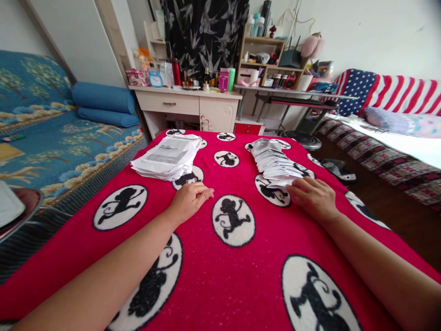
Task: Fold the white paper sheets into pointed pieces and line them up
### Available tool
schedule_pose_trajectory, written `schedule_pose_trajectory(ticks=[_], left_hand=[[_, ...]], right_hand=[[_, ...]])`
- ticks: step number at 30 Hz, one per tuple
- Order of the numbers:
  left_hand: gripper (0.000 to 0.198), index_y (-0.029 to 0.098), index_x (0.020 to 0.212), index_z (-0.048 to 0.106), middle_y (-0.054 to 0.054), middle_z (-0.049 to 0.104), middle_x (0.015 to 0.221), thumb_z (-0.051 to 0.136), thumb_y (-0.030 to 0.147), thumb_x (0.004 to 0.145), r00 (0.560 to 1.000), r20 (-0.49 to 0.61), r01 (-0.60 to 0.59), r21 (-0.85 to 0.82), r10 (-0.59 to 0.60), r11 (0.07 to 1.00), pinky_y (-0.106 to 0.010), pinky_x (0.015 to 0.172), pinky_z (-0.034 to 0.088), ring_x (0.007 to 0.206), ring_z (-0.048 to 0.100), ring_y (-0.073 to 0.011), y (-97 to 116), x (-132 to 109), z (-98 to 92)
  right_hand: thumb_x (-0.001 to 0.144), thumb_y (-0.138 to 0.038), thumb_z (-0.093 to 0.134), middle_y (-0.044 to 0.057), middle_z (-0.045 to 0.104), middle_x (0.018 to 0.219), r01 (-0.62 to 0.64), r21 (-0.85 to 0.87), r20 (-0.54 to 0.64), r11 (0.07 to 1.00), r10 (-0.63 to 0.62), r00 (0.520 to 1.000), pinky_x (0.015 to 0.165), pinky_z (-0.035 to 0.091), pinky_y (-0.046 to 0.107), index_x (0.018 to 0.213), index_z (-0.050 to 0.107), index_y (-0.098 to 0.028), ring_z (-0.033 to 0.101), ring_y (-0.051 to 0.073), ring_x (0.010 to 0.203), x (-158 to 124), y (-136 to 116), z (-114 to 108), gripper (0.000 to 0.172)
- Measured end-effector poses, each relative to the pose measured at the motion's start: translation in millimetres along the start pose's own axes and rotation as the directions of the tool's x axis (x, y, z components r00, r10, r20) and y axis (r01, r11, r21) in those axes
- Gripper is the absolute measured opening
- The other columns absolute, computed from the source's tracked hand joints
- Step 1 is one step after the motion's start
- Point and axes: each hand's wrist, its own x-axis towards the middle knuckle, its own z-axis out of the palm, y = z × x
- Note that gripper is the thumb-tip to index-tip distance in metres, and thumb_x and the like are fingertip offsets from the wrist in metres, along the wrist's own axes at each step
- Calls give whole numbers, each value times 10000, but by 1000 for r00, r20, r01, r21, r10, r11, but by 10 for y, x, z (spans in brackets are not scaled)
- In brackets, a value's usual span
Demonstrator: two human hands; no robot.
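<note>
My left hand (192, 200) rests on the red cloth with its fingers curled and the thumb against them; nothing shows in it. Beyond it lies a flat stack of printed paper sheets (168, 156), its edges uneven. To the right, a row of folded papers (274, 158) lies overlapped like fallen dominoes. At the near end of that row, my right hand (315, 197) is closed at the edge of the nearest folded paper (280, 183). Its thumb is mostly hidden from view.
The red cloth (206, 271) with white ovals and black monkey figures covers the surface. Behind stand a white dresser (179, 105) and a shelved desk (296, 92) with many small items. A blue-covered sofa (65, 142) is left, a bed (396, 147) right, a round stool (305, 140) near it.
</note>
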Motion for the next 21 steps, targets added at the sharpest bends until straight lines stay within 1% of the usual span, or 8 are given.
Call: schedule_pose_trajectory(ticks=[4, 6, 9, 13, 16, 18, 21], left_hand=[[372, 172, 774, 720, -40, 685, 781, 467, 389, 939, 1000, 6, 2, -2, -2, 1000, -267, 729, 432, 751, 611, -152, -9, 7, -2], [368, 174, 775, 721, -39, 688, 782, 468, 386, 939, 1000, 9, -2, -4, 2, 1000, -267, 731, 431, 758, 613, -153, -10, 12, -2], [369, 174, 773, 721, -40, 691, 786, 467, 383, 940, 1000, 7, 0, 0, 0, 1000, -268, 735, 432, 762, 615, -153, -8, 15, 2], [366, 176, 778, 726, -41, 694, 791, 467, 377, 941, 1000, 8, 1, 14, -1, 1000, -266, 738, 433, 767, 619, -150, 5, 14, 4], [360, 180, 786, 733, -43, 694, 790, 472, 374, 938, 1000, 8, 3, 49, -4, 999, -265, 737, 438, 757, 619, -148, 13, 17, 1], [353, 184, 782, 736, -43, 693, 783, 479, 372, 934, 1000, 6, 3, 76, -3, 997, -263, 729, 443, 742, 618, -146, 12, 17, 7], [313, 185, 778, 728, -37, 694, 763, 505, 354, 920, 1000, -16, -11, 68, 12, 998, -253, 695, 448, 714, 616, -141, 3, 10, 27]], right_hand=[[930, -300, 521, 31, 682, 897, 54, -130, -68, 990, -63, 996, 657, 282, 288, 942, 713, -257, 513, 168, 829, 134, 53, 51, 197], [933, -311, 520, 27, 677, 884, 42, -158, -76, 987, -54, 996, 648, 280, 285, 898, 714, -250, 513, 166, 826, 178, 64, 85, 206], [948, -319, 489, 34, 671, 898, -30, -169, -42, 985, 23, 999, 609, 266, 283, 862, 714, -238, 527, 162, 819, 220, 64, 153, 254], [951, -298, 474, 54, 667, 980, -121, -106, 93, 987, 131, 987, 546, 241, 273, 1004, 711, -238, 566, 170, 847, 280, 71, 246, 250], [931, -219, 490, 83, 673, 1004, -192, -42, 187, 980, 197, 962, 545, 255, 270, 1074, 702, -211, 582, 182, 864, 318, 74, 272, 256], [925, -198, 487, 105, 681, 1024, -265, -17, 196, 964, 263, 945, 549, 255, 283, 1069, 712, -197, 584, 193, 887, 321, 41, 248, 267], [931, -269, 482, 118, 688, 1020, -409, 7, 120, 913, 405, 906, 528, 221, 306, 1037, 731, -202, 591, 192, 848, 320, -145, 145, 278]])
